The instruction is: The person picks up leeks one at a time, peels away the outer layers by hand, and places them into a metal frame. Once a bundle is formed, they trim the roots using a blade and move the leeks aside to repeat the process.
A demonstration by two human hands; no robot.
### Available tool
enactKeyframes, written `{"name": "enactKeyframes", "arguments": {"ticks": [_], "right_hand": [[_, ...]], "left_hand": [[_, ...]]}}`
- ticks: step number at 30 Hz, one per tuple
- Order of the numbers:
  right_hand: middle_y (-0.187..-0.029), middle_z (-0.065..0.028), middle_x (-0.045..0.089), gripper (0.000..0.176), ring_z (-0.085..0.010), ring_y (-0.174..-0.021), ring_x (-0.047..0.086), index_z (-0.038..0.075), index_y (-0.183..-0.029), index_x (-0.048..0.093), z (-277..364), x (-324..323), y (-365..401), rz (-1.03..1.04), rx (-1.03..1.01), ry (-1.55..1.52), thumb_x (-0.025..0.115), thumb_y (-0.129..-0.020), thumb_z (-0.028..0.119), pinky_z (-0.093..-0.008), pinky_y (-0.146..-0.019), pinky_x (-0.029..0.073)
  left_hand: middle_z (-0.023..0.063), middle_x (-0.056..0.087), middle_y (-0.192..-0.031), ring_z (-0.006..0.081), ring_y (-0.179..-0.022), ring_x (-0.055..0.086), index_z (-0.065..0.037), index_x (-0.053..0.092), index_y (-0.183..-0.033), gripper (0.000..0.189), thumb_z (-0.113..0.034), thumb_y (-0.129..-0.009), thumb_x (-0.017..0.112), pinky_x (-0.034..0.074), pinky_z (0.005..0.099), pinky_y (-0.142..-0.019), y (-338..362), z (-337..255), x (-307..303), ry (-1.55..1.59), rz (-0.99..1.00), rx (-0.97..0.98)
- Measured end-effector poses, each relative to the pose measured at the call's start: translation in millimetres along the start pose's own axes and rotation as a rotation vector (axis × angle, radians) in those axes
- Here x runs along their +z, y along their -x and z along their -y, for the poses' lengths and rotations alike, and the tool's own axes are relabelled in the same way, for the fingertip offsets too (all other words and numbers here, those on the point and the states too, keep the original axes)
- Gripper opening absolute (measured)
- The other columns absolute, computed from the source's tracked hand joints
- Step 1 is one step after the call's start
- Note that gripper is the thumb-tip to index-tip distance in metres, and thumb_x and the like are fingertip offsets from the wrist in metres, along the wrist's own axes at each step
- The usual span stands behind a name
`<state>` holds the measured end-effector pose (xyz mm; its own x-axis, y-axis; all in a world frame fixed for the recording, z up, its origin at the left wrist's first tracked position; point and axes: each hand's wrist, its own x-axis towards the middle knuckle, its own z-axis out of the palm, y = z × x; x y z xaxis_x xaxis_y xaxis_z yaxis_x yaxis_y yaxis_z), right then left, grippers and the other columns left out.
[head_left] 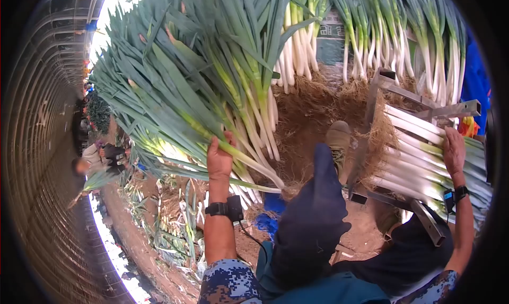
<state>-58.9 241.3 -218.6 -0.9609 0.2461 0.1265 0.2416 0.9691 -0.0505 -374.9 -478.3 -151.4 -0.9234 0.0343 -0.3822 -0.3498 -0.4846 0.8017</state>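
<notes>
greenhouse floor (363, 232); left hand (219, 158) clenched on leek bunch (180, 86), leaves up-left; right hand (454, 149) flat on racked leeks (413, 161)

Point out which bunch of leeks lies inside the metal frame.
The bunch under the right hand: its white stalks lie stacked inside the metal frame. The big pile at the left hand and the row at the back lie outside it.

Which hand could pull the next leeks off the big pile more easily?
The left hand, probably. It grips leek stalks at the edge of the leek pile. The right hand lies off to the side on the bundle in the metal rack, so it would need to cross over.
</notes>
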Motion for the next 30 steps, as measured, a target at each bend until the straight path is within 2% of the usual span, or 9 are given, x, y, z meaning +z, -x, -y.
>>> {"name": "enactKeyframes", "arguments": {"ticks": [3,5,8,11,15,20,23,27,30], "right_hand": [[-0.121,-0.0161,0.062,0.030,-0.0364,-0.115,0.056,0.005,-0.125,0.061,5,-13,-1,0.024,0.013,-0.020,0.051,-0.099,0.018,-0.0447,-0.102,0.042],[-0.121,-0.0162,0.062,0.030,-0.0364,-0.114,0.056,0.005,-0.124,0.061,7,-12,-3,0.015,-0.002,-0.005,0.051,-0.099,0.018,-0.0445,-0.101,0.042],[-0.120,-0.0165,0.061,0.029,-0.0367,-0.114,0.056,0.005,-0.124,0.060,9,-15,-5,0.007,-0.013,-0.018,0.051,-0.099,0.018,-0.0445,-0.101,0.042],[-0.121,-0.0166,0.061,0.030,-0.0367,-0.115,0.056,0.005,-0.124,0.060,8,-12,-4,0.025,0.005,-0.013,0.051,-0.099,0.018,-0.0444,-0.102,0.042],[-0.122,-0.0166,0.061,0.030,-0.0365,-0.116,0.055,0.005,-0.125,0.060,6,-12,-1,0.013,-0.007,-0.023,0.050,-0.099,0.018,-0.0442,-0.103,0.041],[-0.124,-0.0166,0.060,0.031,-0.0364,-0.118,0.055,0.006,-0.126,0.060,2,-8,-1,0.021,-0.007,0.005,0.050,-0.099,0.018,-0.0442,-0.103,0.041],[-0.124,-0.0165,0.060,0.031,-0.0366,-0.117,0.055,0.006,-0.126,0.060,2,-8,0,0.031,-0.002,0.002,0.050,-0.099,0.018,-0.0442,-0.103,0.041],[-0.123,-0.0165,0.060,0.031,-0.0368,-0.116,0.055,0.005,-0.126,0.060,2,-8,-1,0.011,-0.026,0.011,0.050,-0.100,0.018,-0.0444,-0.103,0.041],[-0.122,-0.0165,0.061,0.031,-0.0369,-0.116,0.055,0.005,-0.125,0.060,5,-11,-2,0.033,0.007,-0.014,0.050,-0.100,0.019,-0.0448,-0.102,0.041]], "left_hand": [[0.0091,0.068,-0.109,0.0242,-0.107,0.064,-0.009,0.061,-0.116,0.022,-0.023,-0.099,0.062,0.050,0.0403,-0.088,0,8,-12,-0.010,-0.058,0.123],[0.0081,0.065,-0.113,0.0248,-0.111,0.062,-0.008,0.057,-0.121,0.027,-0.027,-0.101,0.058,0.049,0.0435,-0.094,5,15,-16,-0.046,-0.042,0.130],[0.0081,0.064,-0.112,0.0241,-0.104,0.061,-0.009,0.056,-0.122,0.026,-0.026,-0.102,0.057,0.049,0.0445,-0.088,-5,30,-42,-0.149,-0.118,0.077],[0.0080,0.062,-0.111,0.0237,-0.097,0.060,-0.010,0.054,-0.124,0.025,-0.024,-0.103,0.055,0.049,0.0445,-0.083,-20,53,-85,-0.374,-0.444,0.054],[0.0082,0.059,-0.115,0.0219,-0.097,0.056,-0.005,0.049,-0.131,0.034,-0.018,-0.101,0.058,0.050,0.0427,-0.084,-4,57,-68,-0.305,-0.379,0.138],[0.0089,0.057,-0.130,0.0245,-0.114,0.056,-0.005,0.048,-0.133,0.035,-0.017,-0.102,0.058,0.048,0.0461,-0.097,57,43,-18,-0.198,-0.260,0.263],[0.0096,0.055,-0.132,0.0260,-0.117,0.055,-0.005,0.047,-0.134,0.036,-0.018,-0.102,0.057,0.047,0.0482,-0.100,75,47,-36,-0.142,-0.297,0.305],[0.0137,0.052,-0.135,0.0269,-0.119,0.054,-0.004,0.044,-0.136,0.041,-0.021,-0.102,0.057,0.047,0.0509,-0.101,60,54,-84,-0.176,-0.477,0.149],[0.0138,0.060,-0.123,0.0298,-0.108,0.061,-0.001,0.050,-0.131,0.040,-0.027,-0.102,0.058,0.052,0.0518,-0.091,40,46,-113,-0.336,-0.691,-0.189]]}}
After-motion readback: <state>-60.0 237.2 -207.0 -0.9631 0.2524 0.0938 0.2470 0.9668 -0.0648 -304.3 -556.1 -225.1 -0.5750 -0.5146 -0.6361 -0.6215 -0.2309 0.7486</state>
